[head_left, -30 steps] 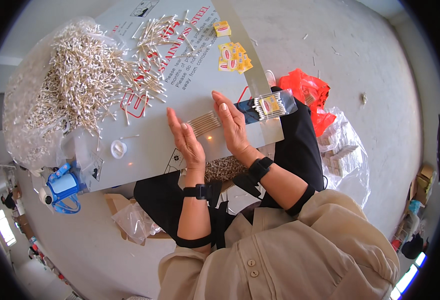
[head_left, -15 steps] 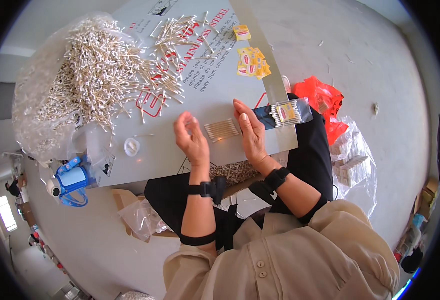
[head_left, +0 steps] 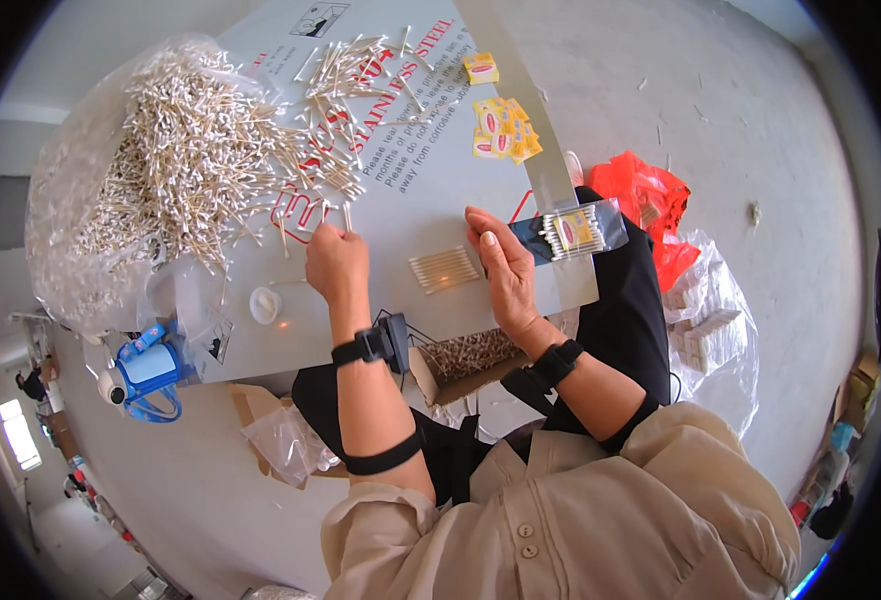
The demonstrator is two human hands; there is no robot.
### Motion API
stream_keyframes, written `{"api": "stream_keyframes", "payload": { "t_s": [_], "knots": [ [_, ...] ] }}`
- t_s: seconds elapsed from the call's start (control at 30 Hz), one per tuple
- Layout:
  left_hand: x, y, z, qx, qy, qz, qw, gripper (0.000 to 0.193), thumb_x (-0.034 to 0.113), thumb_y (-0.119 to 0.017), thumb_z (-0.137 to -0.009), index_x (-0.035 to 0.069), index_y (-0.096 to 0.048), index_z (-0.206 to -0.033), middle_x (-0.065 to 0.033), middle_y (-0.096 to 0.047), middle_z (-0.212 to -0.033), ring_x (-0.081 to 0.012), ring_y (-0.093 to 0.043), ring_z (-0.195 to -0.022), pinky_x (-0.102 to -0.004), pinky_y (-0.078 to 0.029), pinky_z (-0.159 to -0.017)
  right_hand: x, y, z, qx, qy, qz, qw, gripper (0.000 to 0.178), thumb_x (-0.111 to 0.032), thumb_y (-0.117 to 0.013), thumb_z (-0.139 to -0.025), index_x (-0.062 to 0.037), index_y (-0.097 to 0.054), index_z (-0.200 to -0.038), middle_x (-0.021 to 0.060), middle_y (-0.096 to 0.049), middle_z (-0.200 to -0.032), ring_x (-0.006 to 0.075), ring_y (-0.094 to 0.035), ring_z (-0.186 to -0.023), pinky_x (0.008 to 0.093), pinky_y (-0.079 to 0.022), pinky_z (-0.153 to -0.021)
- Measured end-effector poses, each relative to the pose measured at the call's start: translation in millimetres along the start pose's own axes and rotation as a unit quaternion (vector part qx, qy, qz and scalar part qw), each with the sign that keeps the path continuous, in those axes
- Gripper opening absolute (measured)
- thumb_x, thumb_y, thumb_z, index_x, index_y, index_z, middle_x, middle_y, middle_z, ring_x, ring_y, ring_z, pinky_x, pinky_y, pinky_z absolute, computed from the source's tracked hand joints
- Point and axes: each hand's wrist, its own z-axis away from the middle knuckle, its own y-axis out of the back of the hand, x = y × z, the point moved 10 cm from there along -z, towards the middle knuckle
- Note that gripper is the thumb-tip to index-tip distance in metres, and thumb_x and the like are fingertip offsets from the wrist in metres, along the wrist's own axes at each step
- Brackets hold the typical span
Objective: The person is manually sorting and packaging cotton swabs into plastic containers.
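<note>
My left hand (head_left: 339,266) is closed at the near edge of a big heap of cotton swabs (head_left: 186,150), its fingertips pinching loose cotton swabs (head_left: 348,216) whose white tips stick out. Fingers hide how many there are. My right hand (head_left: 506,272) rests side-on over the table, thumb and fingers apart, with nothing visible in it. Between the hands lies a neat flat row of cotton swabs (head_left: 445,270), just left of my right fingers. Beyond that hand, a clear packet of cotton swabs (head_left: 573,231) with a yellow card lies on a dark strip at the table's edge.
Yellow cards (head_left: 505,130) lie in a pile at the far right of the metal-topped table (head_left: 411,225). A round white lid (head_left: 265,305) and a blue bottle (head_left: 148,366) are at left. Below are a box of swabs (head_left: 469,358), a red bag (head_left: 641,190) and a clear bag of packs (head_left: 706,330).
My left hand has moved left, away from the swab row, and closed on cotton swabs by the heap. My right hand has barely moved.
</note>
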Motion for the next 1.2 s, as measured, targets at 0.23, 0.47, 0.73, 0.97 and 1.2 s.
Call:
{"api": "stream_keyframes", "payload": {
  "t_s": [0.23, 0.47, 0.73, 0.97, 1.2],
  "knots": [
    [46.7, 5.7, 43.1, 0.011, -0.203, 0.158, 0.966, 0.007, 0.003, -0.064, -0.077, 0.007, -0.059, -0.080, -0.0109, -0.060, -0.085, -0.0344, -0.061, -0.079, -0.0432, -0.048, -0.067, 2.6, -1.6, -1.3, 0.009, -0.006, -0.032, 0.999, 0.035, -0.021, -0.045, -0.102, 0.0017, -0.054, -0.127, 0.0074, -0.053, -0.132, 0.0135, -0.048, -0.119, 0.0279, -0.037, -0.105],
    [77.3, 0.2, 54.1, -0.054, -0.316, 0.223, 0.920, 0.008, 0.006, -0.067, -0.078, 0.006, -0.062, -0.084, -0.0113, -0.060, -0.083, -0.0327, -0.061, -0.077, -0.0418, -0.048, -0.066, 0.8, 0.0, 0.1, 0.003, 0.004, -0.005, 1.000, 0.038, -0.022, -0.044, -0.102, 0.0034, -0.050, -0.131, 0.0085, -0.050, -0.136, 0.0138, -0.046, -0.126, 0.0282, -0.035, -0.109],
    [51.8, 12.7, -29.2, 0.051, -0.057, 0.042, 0.996, 0.034, 0.035, -0.067, -0.081, 0.002, -0.064, -0.088, -0.0180, -0.068, -0.088, -0.0372, -0.066, -0.083, -0.0475, -0.051, -0.073, 1.9, 7.5, 2.3, 0.040, -0.008, -0.069, 0.997, 0.038, -0.023, -0.044, -0.102, 0.0048, -0.052, -0.127, 0.0122, -0.053, -0.131, 0.0183, -0.049, -0.124, 0.0324, -0.037, -0.109],
    [32.9, -4.0, -31.8, 0.005, -0.043, 0.029, 0.999, 0.023, 0.027, -0.066, -0.082, 0.004, -0.063, -0.085, -0.0163, -0.068, -0.084, -0.0373, -0.066, -0.081, -0.0469, -0.052, -0.071, -1.6, 23.6, -0.5, 0.094, -0.004, -0.116, 0.989, 0.034, -0.019, -0.045, -0.102, 0.0062, -0.054, -0.122, 0.0149, -0.057, -0.125, 0.0241, -0.053, -0.121, 0.0361, -0.040, -0.107],
    [69.7, -17.1, 26.1, -0.114, -0.218, 0.149, 0.958, 0.012, 0.014, -0.067, -0.081, 0.006, -0.058, -0.079, -0.0138, -0.063, -0.079, -0.0353, -0.061, -0.074, -0.0455, -0.046, -0.064, -4.6, 23.5, 2.3, 0.084, 0.024, -0.074, 0.993, 0.032, -0.018, -0.046, -0.101, 0.0056, -0.055, -0.121, 0.0149, -0.058, -0.124, 0.0243, -0.054, -0.120, 0.0361, -0.042, -0.106]
  ]
}}
